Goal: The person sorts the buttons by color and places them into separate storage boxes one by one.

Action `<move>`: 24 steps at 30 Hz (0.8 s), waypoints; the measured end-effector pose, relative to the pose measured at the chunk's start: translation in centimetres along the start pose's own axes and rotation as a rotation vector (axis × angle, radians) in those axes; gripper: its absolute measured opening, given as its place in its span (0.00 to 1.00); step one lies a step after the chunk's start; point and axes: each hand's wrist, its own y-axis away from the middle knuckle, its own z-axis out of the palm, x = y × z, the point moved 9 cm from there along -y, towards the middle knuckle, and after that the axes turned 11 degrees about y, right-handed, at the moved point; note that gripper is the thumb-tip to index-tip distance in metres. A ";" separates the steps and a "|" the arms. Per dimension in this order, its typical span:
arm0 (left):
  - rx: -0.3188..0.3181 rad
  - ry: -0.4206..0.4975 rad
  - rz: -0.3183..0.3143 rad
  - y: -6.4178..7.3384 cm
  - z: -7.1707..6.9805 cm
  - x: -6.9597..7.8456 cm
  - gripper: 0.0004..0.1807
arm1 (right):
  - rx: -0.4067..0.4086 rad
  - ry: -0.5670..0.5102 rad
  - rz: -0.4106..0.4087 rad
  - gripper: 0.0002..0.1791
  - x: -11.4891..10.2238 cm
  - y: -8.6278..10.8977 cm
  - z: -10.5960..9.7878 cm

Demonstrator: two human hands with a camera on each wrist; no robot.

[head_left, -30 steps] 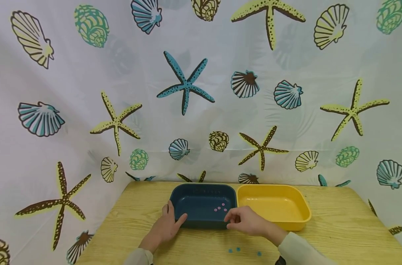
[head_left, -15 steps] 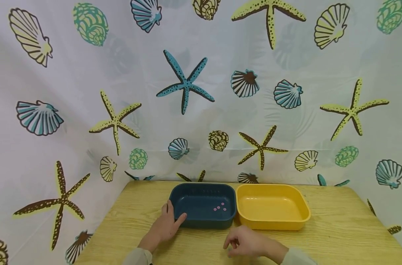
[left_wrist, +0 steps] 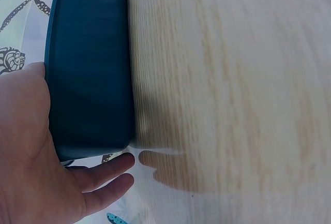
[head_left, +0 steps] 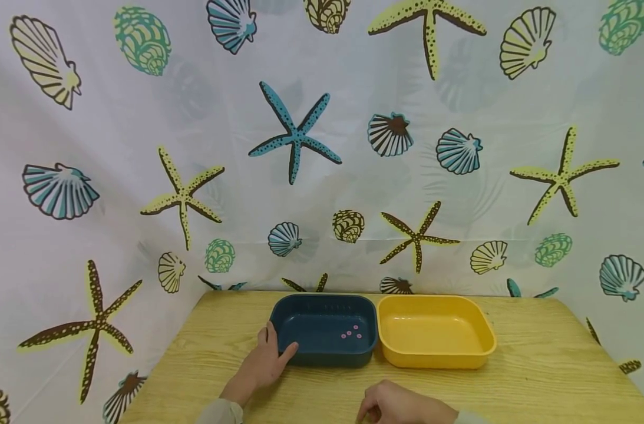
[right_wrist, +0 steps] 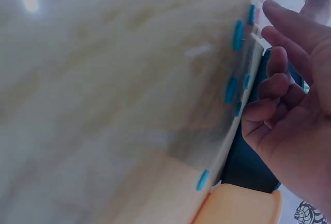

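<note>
A dark blue plastic bin (head_left: pixel 329 358) stands on the table, several small pink discs (head_left: pixel 349 333) lying on its floor. My left hand (head_left: pixel 263 362) holds the bin's near left corner; in the left wrist view the thumb lies on the rim and other fingers reach past the end wall. Low in the head view, my right hand (head_left: pixel 398 403) is over the table, its fingertips partly cut off. The right wrist view shows that hand (right_wrist: pixel 297 89) with thumb and index finger extended, the others curled, nothing visible in its grasp. Small blue discs (right_wrist: pixel 238 35) lie near its fingertips.
A yellow bin (head_left: pixel 438 360) stands directly right of the blue one. Behind the wooden table (head_left: pixel 539 365) hangs a white curtain (head_left: pixel 353 176) printed with shells and starfish. The tabletop reflects things in the wrist views.
My right hand has drawn back from the blue bin's front right corner toward the near part of the table. The left hand keeps its place on the bin.
</note>
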 end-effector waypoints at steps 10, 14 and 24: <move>-0.002 0.001 0.001 0.0 0.0 -0.1 0.57 | -0.022 -0.002 0.044 0.09 -3.1 0.6 -1.0; 0.002 0.000 0.004 0.0 0.0 0.0 0.57 | -0.036 -0.007 0.039 0.09 -3.3 0.5 -1.1; 0.011 -0.009 0.008 0.0 -0.1 0.0 0.57 | -0.007 0.097 -0.030 0.09 -3.4 0.2 -1.1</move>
